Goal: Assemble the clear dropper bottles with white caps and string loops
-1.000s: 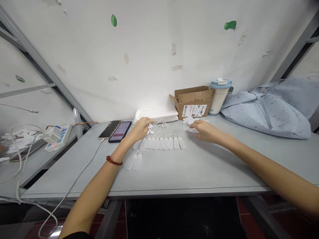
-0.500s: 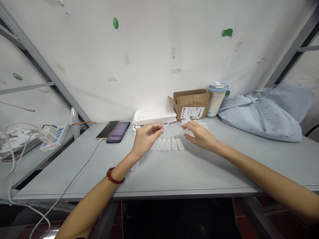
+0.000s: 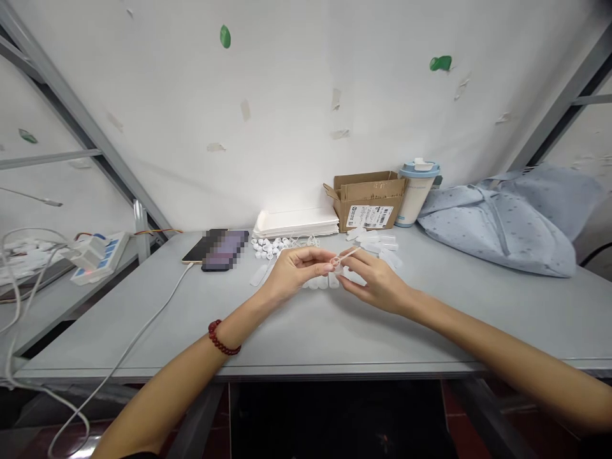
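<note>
Both hands meet above the middle of the table. My left hand point(image 3: 299, 271) is closed, pinching a thin white tie point(image 3: 348, 252) that forms a small loop at the fingertips. Closed against it, my right hand point(image 3: 375, 277) pinches a small translucent piece point(image 3: 338, 270); fingers hide most of it. Beneath the hands lies a row of translucent, round-ended plastic tags point(image 3: 322, 282), partly covered. More loose translucent tags point(image 3: 385, 245) lie beyond my right hand. Small white caps or beads point(image 3: 270, 247) sit in a heap beyond my left hand, beside loose white ties point(image 3: 306, 241).
A stack of white sheets or envelopes point(image 3: 296, 223) lies against the wall, next to an open cardboard box point(image 3: 368, 197) and a lidded cup point(image 3: 415, 197). A light blue cloth bag point(image 3: 497, 223) rests at right. Two phones point(image 3: 215, 250) and a white cable point(image 3: 143, 331) are at left.
My left hand has moved right with the white tie, and my right hand has come slightly left and down to meet it. The caps and loose tags behind are now more exposed.
</note>
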The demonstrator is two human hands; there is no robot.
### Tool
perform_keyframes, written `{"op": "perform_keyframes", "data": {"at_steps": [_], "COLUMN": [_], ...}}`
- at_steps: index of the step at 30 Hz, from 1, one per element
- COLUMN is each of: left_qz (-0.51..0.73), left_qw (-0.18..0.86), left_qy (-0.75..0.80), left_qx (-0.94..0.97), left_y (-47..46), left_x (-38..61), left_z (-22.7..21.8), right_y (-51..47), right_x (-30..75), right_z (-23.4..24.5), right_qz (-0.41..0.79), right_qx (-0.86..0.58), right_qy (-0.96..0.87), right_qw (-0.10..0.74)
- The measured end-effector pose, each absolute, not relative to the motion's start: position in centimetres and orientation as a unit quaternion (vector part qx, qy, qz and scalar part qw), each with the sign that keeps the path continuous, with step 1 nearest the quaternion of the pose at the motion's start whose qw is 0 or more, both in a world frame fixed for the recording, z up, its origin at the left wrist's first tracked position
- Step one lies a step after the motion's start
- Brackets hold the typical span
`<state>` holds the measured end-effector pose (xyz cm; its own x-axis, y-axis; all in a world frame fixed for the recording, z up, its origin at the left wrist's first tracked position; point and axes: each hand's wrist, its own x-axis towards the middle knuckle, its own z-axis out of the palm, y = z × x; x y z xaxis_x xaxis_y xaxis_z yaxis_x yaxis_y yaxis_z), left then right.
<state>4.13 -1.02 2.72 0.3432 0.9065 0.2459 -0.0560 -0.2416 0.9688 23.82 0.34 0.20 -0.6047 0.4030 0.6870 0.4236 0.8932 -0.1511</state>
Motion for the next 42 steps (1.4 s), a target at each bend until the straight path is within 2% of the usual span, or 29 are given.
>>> {"op": "perform_keyframes", "data": {"at_steps": [22, 30, 42], "left_qz": [0.444, 0.433, 0.393], "left_qw": [0.428, 0.377, 0.414], "left_qy": [0.381, 0.400, 0.384], "left_qx": [0.689, 0.715, 0.726], "left_y": [-1.63, -1.64, -1.30], "left_x": [4.40, 4.40, 4.05], "left_z": [3.02, 2.91, 3.00], "right_y": [0.32, -0.07, -0.29], "right_x": [23.71, 23.83, 23.64], "right_z": [-0.21, 0.13, 0.36], "right_qz": [-0.012, 0.018, 0.033], "right_qx": [-0.218, -0.234, -0.228], "right_qy": [-0.885, -0.888, -0.882], "right_qw": [0.411, 0.396, 0.410]}}
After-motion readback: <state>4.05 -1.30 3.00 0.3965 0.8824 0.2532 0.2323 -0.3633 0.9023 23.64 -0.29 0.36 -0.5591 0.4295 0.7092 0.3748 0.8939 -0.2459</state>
